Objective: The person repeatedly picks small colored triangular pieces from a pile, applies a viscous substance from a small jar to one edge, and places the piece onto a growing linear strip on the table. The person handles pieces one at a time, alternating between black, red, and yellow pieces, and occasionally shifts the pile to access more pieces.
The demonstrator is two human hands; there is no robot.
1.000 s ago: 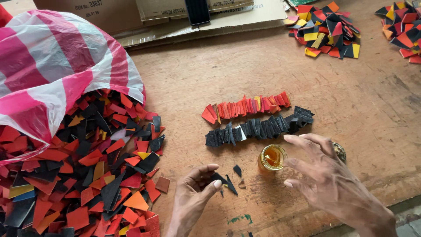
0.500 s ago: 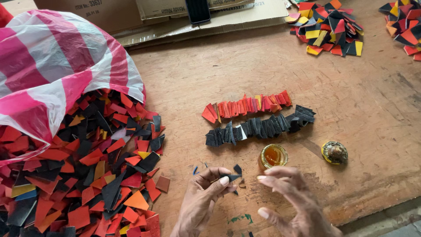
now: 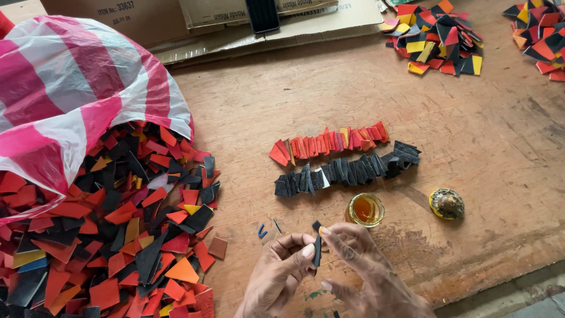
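Since earlier frame, both hands meet: left hand [image 3: 281,272] and right hand [image 3: 366,268] pinch black scrap [image 3: 317,250] near table edge. Risk: elbow nudge tips open glue jar [image 3: 365,209] close beside, wetting black strip row [image 3: 347,169].

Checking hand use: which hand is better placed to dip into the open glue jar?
Right hand: it sits just below the glue jar, while the left hand pinches the black piece farther away.
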